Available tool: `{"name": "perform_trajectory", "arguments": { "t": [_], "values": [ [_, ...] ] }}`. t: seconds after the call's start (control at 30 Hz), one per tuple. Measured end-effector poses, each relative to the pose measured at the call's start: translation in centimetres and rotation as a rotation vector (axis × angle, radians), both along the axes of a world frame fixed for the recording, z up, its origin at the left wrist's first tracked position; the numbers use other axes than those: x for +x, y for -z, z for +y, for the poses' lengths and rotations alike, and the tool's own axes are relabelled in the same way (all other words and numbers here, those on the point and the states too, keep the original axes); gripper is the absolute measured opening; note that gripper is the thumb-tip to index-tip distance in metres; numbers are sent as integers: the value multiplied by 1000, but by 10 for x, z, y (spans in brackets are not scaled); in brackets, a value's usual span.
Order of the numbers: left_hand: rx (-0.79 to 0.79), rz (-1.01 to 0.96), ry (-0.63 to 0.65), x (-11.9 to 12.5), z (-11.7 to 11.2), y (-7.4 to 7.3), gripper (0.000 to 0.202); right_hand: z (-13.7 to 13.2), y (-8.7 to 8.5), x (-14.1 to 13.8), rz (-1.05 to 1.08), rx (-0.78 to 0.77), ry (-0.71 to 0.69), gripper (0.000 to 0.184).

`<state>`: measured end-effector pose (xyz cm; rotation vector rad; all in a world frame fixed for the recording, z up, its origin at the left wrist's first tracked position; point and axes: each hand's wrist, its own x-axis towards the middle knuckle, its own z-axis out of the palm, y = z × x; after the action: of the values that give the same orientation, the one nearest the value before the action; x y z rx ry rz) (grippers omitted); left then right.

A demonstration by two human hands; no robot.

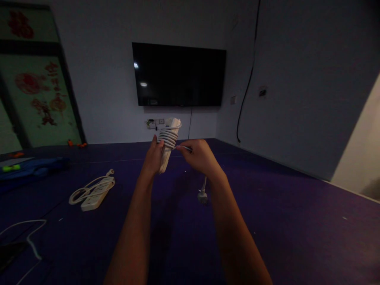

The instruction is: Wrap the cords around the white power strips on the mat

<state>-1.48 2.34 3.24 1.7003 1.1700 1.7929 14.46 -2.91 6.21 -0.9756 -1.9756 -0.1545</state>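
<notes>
A white power strip (165,159) is held up, tilted, in my left hand (154,155), whose fingers close around its left side. Several turns of its white cord (168,137) are wrapped around the strip's upper middle. My right hand (198,155) pinches the loose stretch of that cord just right of the strip. From below the right hand the cord's end hangs down with its plug (202,196), which is near or on the purple floor; I cannot tell which.
Another white power strip (96,196) with its cord looped over it lies on the purple floor (285,237) at left. A white cable (32,241) and blue cloth (38,168) are farther left. A TV (179,75) hangs on the wall; a black cable (247,87) dangles right.
</notes>
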Motion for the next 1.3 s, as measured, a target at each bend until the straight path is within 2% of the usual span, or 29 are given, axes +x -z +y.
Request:
{"name": "perform_trajectory", "arguments": {
  "t": [0.1,0.17,0.3,0.43,0.57,0.63,0.77,0.83,0.9,0.97,1.07,1.2,1.3],
  "values": [
    [-58,-8,206,-4,-3,-3,77,0,-2,8,42,4,1,28],
    [-68,16,299,-6,-11,-6,86,0,-2,13,66,2,10,28],
    [38,73,303,-8,-26,-10,87,3,-2,19,99,9,17,29],
    [144,81,150,-10,-29,-12,93,5,-2,21,101,12,33,32],
    [239,63,-81,-11,-26,-12,97,10,2,18,66,-96,-48,34],
    [286,100,-171,-10,-24,-11,88,15,6,15,93,-217,-109,28],
    [406,240,-362,-12,-17,-6,70,28,18,17,154,-575,-163,11],
    [450,301,-465,-18,-15,-5,64,32,23,25,120,-718,-161,10],
    [456,330,-542,-29,-14,-4,62,34,25,37,75,-785,-159,14],
    [429,344,-591,-41,-13,-2,62,32,25,48,58,-747,-156,19],
    [346,364,-606,-57,-10,2,64,23,17,56,68,-533,-142,25],
    [233,482,-486,-63,-6,7,63,7,3,47,25,-209,-117,26],
    [170,622,-369,-54,-7,6,63,-3,-4,39,42,-86,-103,26]
  ]
}}
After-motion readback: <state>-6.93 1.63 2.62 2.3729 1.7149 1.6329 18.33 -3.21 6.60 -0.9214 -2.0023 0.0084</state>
